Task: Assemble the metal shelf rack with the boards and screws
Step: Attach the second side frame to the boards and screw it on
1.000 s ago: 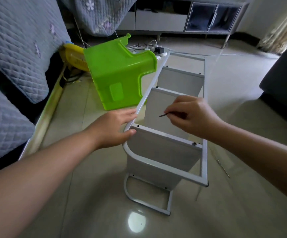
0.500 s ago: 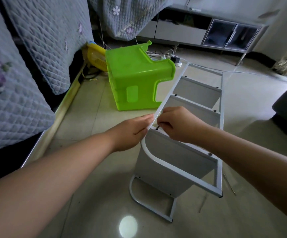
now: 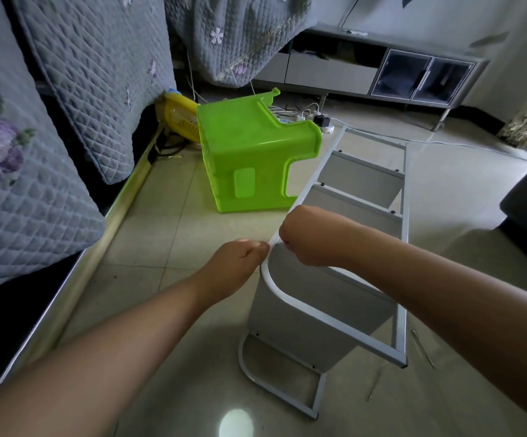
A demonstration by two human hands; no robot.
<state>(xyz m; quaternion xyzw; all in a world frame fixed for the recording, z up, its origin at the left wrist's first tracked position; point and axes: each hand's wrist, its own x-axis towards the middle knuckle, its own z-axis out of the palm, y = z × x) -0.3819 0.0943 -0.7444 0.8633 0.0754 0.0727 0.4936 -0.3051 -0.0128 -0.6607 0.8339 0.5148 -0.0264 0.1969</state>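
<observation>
The right hand [image 3: 306, 236] was curled over the upper side tube of the metal shelf rack [image 3: 328, 313], fingers closed at a board joint; what they pinched was hidden. The left hand [image 3: 240, 263] braced the same tube from outside, fingers bent against it. The rack lay on its side on the floor [image 3: 161, 247], boards [image 3: 363, 187] standing between both frames, beside a green stool [image 3: 255, 159]. Judged step: fastening a screw at that joint. The next move would call for steady turning with the frame held aligned.
</observation>
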